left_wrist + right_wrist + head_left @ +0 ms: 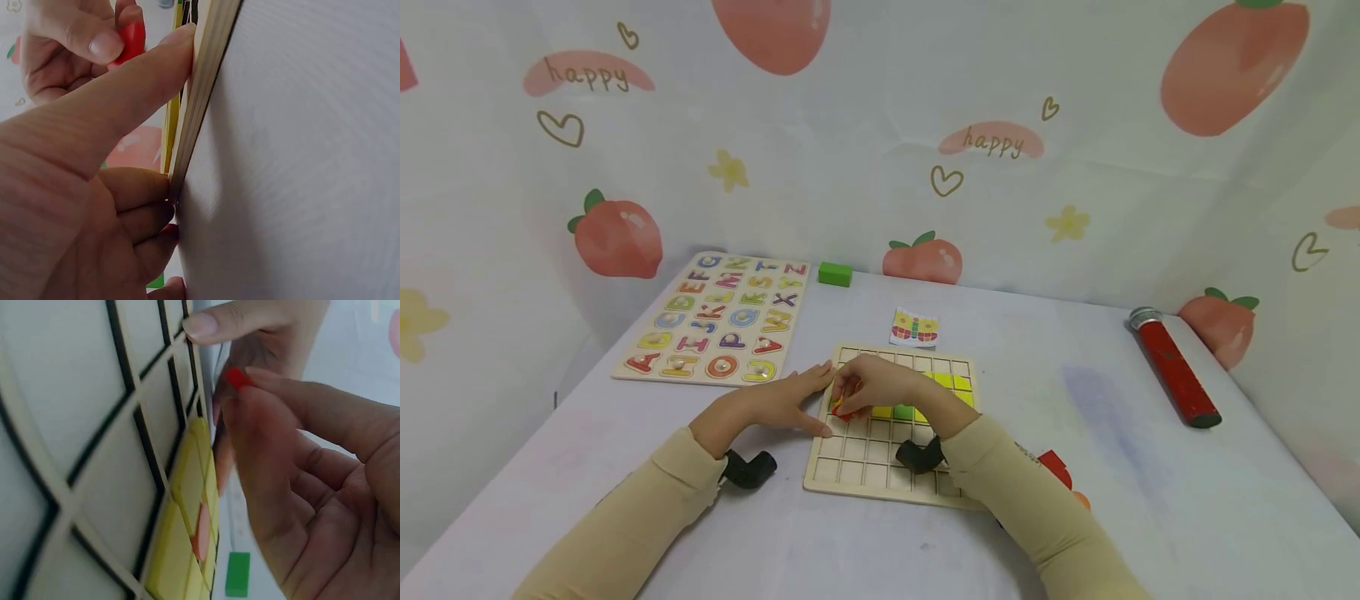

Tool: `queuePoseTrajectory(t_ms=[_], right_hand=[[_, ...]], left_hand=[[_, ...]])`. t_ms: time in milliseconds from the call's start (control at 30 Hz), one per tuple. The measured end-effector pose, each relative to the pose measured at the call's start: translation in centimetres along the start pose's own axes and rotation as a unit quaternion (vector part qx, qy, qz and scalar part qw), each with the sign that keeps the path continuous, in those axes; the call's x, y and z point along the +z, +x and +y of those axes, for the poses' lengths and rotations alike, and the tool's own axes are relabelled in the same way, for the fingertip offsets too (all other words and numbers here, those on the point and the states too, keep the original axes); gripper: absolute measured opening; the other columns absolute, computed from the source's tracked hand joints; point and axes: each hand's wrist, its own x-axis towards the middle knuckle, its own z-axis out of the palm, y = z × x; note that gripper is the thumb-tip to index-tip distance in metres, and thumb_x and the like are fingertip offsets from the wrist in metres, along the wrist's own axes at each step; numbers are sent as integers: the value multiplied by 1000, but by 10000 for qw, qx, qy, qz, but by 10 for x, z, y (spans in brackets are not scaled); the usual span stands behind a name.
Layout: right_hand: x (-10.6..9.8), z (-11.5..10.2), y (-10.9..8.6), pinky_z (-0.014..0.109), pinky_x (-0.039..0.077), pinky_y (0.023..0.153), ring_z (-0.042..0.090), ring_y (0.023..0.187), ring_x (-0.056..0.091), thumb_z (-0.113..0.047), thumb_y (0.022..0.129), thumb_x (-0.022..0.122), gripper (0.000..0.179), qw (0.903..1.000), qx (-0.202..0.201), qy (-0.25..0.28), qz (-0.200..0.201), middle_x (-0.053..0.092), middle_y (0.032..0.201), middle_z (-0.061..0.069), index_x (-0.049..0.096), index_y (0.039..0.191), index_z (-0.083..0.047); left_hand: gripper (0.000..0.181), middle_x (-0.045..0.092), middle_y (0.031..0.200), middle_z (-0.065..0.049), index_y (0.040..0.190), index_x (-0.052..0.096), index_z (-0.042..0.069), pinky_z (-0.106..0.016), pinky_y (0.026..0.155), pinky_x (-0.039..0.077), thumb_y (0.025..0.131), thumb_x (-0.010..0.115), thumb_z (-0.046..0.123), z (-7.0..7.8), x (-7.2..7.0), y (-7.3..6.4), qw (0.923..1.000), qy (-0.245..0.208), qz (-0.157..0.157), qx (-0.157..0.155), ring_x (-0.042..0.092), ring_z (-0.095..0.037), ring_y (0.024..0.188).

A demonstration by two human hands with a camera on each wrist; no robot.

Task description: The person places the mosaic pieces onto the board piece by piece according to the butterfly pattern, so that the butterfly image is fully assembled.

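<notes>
1. Right hand (876, 387), beige sleeve: thumb and index finger clamped on a small red piece; the other fingers curl in toward the palm.
2. Red piece (236, 379): between those fingertips, raised just off the board's face, near its left edge.
3. Left hand (778, 400), beige sleeve: thumb set well apart from the other fingers, all reaching to the board's left edge; thumb tip touching the rim.
4. Grid board (850, 471): pale wood, ruled in dark-lined squares, flat on the white bench (820, 550) and partly under the right arm.
5. Yellow tiles (964, 404): several, seated on the board's farther half, with a green tile (903, 412) among them.
6. Picture card (914, 327): butterfly design, lying just beyond the board.
7. Alphabet board (747, 356): coloured letters, back left.
8. Green block (835, 274): near the alphabet board's far right corner.
9. Microphone (1174, 367): red, silver head, far right.
10. Loose red shape (1056, 469) and orange shape (1081, 500): beside the right sleeve, partly hidden by it.
</notes>
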Motion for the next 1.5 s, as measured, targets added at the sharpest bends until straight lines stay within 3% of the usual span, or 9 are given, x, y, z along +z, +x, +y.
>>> queuePoseTrajectory(t_ms=[167,367,867,1033,1267,1500], right_hand=[[5,-1,5,18,47,53,8,58,52,-4,84,66,4,9996,-144,-223,-17,60,71,0,65,86,0],[9,-1,5,19,53,58,6,60,56,0,85,64,4,9996,10,-284,-18,63,74,3,67,86,2],[13,-8,-1,13,47,59,3,61,54,1,83,66,5,9945,-231,-985,285,68,77,7,70,84,1],[-1,-6,-23,20,53,64,8,66,60,-7,86,65,6,9952,-58,-849,490,67,77,4,70,86,-3],[-22,16,-70,32,57,69,19,73,65,-13,86,67,11,9953,172,-532,786,69,82,6,69,90,-3],[-31,48,-110,26,54,69,14,72,59,-16,85,67,14,9888,940,-360,1104,67,83,3,70,92,-4]], left_hand=[[95,4,158,-10,150,18,15,-55,116,7,78,69,50,0,-1,-2,9999,-53,2,90,3,-37,144],[101,4,159,-8,150,16,10,-53,117,7,75,72,49,0,-1,-2,9999,-49,-61,121,3,-32,146],[96,3,158,-12,149,14,5,-52,118,3,82,64,51,0,-2,-3,9998,-86,-66,161,1,-31,146],[96,2,159,-8,150,14,10,-51,118,3,81,65,52,4,-2,-1,9999,-55,-96,-62,1,-28,146],[98,4,159,-6,150,15,12,-50,118,5,78,66,54,6,-1,1,9996,20,-53,-274,2,-28,146],[100,4,159,-6,150,15,13,-50,118,5,77,67,56,2,2,3,9995,-1,2,-307,2,-28,146]])
